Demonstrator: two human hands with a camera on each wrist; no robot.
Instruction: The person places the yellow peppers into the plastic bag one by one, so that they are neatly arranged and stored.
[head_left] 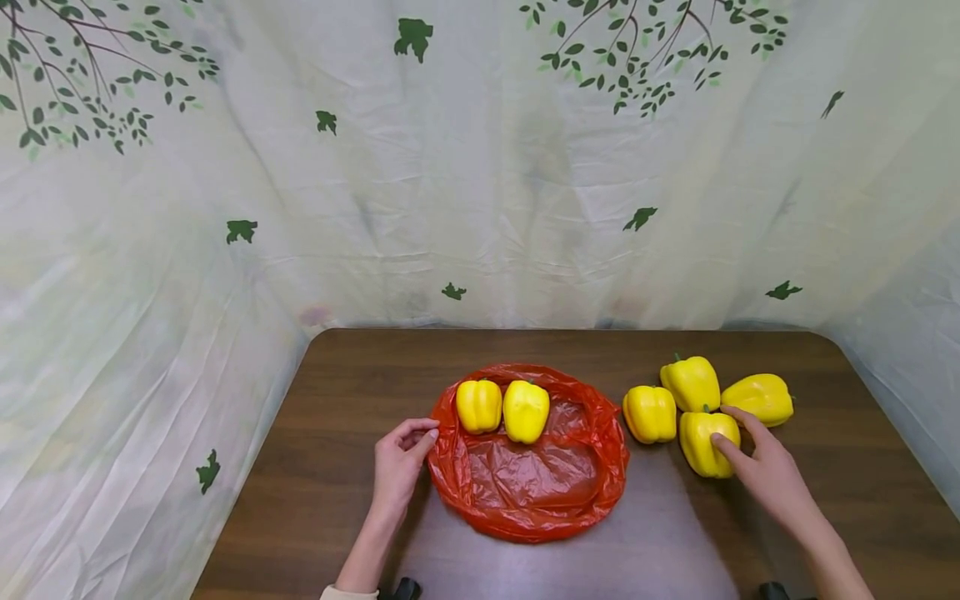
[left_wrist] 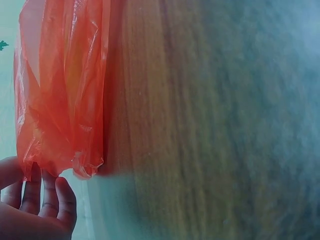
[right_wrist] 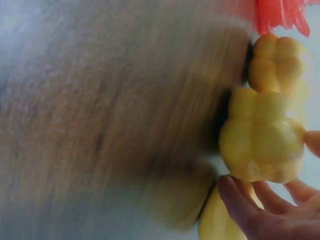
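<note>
A red plastic bag (head_left: pixel 536 492) lies spread wide on the table, its mouth facing up. Two yellow bell peppers (head_left: pixel 480 407) sit side by side in its far left part. My left hand (head_left: pixel 397 468) pinches the bag's left rim between thumb and fingers; the left wrist view shows the thin film (left_wrist: pixel 60 100) hanging at the fingertips. On the right, my right hand (head_left: pixel 772 475) grips the nearest yellow bell pepper (head_left: pixel 705 446), thumb and fingers around its sides. That pepper (right_wrist: pixel 262 135) fills the space before the fingers in the right wrist view.
Three more yellow peppers stand close around the gripped one: one on its left (head_left: pixel 649 414), one behind (head_left: pixel 692 383), one lying at the far right (head_left: pixel 759 398). A pale leaf-printed curtain (head_left: pixel 480 208) hangs behind the brown wooden table (head_left: pixel 360 375).
</note>
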